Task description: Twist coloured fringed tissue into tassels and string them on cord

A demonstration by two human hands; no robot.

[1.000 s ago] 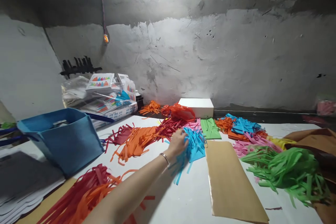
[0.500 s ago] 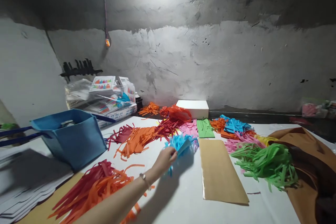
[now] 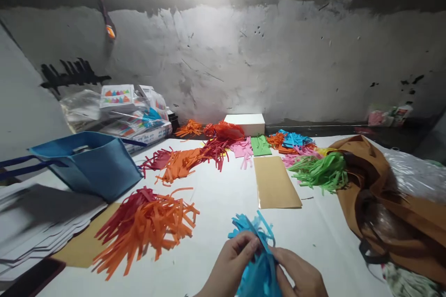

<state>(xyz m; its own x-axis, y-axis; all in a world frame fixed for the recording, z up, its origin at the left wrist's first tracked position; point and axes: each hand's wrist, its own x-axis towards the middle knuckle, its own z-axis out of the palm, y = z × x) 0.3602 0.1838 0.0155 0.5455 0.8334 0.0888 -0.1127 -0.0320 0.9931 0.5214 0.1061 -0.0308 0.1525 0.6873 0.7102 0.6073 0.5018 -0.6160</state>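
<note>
Both my hands are at the bottom middle of the view, close to me. My left hand (image 3: 232, 261) and my right hand (image 3: 298, 275) pinch a bunch of blue fringed paper strips (image 3: 256, 253) from either side, fingers closed on it. The strips fan upward above my fingers and hang down between my hands. Just left of my hands a heap of orange and red paper strips (image 3: 146, 222) lies on a brown sheet.
A tan card (image 3: 275, 183) lies mid-table. More piles of strips in orange, red, pink, green (image 3: 319, 171) and blue line the back by a white box (image 3: 245, 123). A blue fabric bin (image 3: 89, 162) stands left, a brown bag (image 3: 379, 195) right, stacked papers at far left.
My left hand lifted the blue strips from the far pile and drew them back toward me. My right hand came into view and took hold of them too. The view tilted down.
</note>
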